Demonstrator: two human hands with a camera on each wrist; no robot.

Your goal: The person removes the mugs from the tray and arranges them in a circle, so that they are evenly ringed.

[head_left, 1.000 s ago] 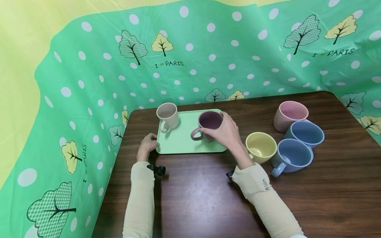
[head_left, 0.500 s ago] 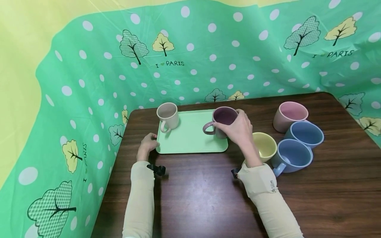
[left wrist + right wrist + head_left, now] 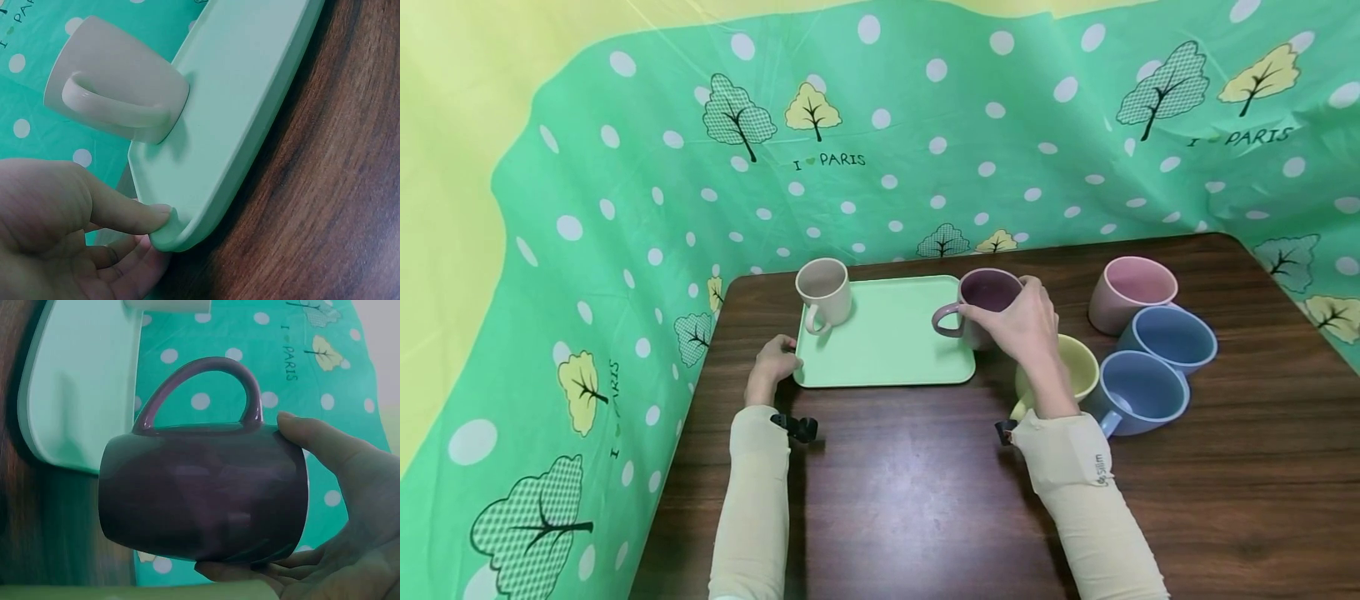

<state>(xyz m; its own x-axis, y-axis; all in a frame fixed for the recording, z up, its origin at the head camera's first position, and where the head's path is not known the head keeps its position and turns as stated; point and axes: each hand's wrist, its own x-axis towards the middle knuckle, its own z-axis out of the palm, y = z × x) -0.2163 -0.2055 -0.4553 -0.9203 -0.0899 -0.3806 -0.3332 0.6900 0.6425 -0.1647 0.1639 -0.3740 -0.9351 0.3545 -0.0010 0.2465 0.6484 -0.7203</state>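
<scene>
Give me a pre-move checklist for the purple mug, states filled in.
1. Purple mug gripped by right hand: ok, thumb and fingers on opposite sides.
2. Purple mug upright: ok, opening faces up.
3. Tray steadied: ok, left hand pinches its near left corner.
4. Grey mug upright on tray: ok.
5. Yellow mug untouched by right wrist: cannot tell, wrist covers part.
6. Roomy tray-to-yellow-mug gap: not ok, looks narrow.
</scene>
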